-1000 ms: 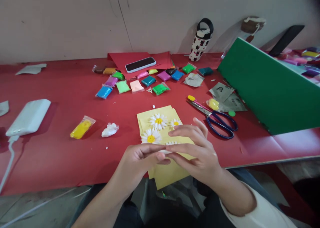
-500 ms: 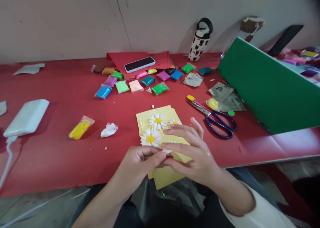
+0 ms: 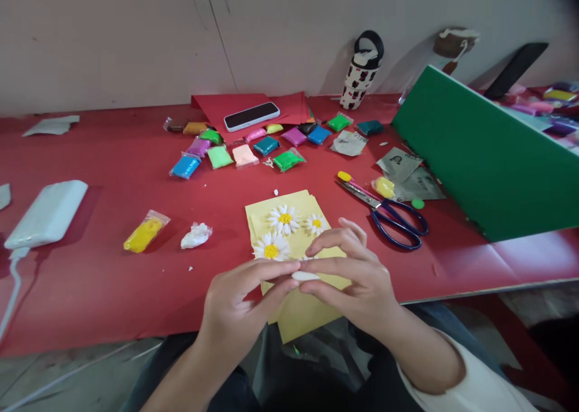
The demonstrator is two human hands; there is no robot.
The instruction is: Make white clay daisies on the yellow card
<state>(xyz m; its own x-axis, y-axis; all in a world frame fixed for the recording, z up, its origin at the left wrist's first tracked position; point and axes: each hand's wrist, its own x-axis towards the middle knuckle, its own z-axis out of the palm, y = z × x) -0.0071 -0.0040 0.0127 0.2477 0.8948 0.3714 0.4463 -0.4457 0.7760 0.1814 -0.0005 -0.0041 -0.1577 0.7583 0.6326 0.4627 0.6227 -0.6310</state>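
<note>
A small white elongated piece of clay point(image 3: 306, 275) is held between the fingertips of both hands. My left hand point(image 3: 246, 294) pinches its left end with thumb and forefinger. My right hand point(image 3: 355, 276) has thumb and forefinger around its right part, the other fingers loosely bent. Below the hands lie yellow paper sheets point(image 3: 307, 318), partly hidden by them. White daisies with yellow centres rest on the paper: one at the top point(image 3: 284, 219), one at the left point(image 3: 271, 249) and a smaller one at the right point(image 3: 316, 224). Another white shape behind the fingers is mostly hidden.
On the red table point(image 3: 113, 297) lie a yellow clay packet point(image 3: 145, 232), a white lump point(image 3: 196, 236), scissors point(image 3: 398, 222), a power bank point(image 3: 47, 213) and several coloured packets. A phone point(image 3: 252, 117), a patterned bottle point(image 3: 359, 77) and a green board point(image 3: 484, 158) are farther back.
The white piece shows more fully between the fingertips. My left forefinger has lifted and straightened, my right fingers have shifted, and the small right daisy is now uncovered.
</note>
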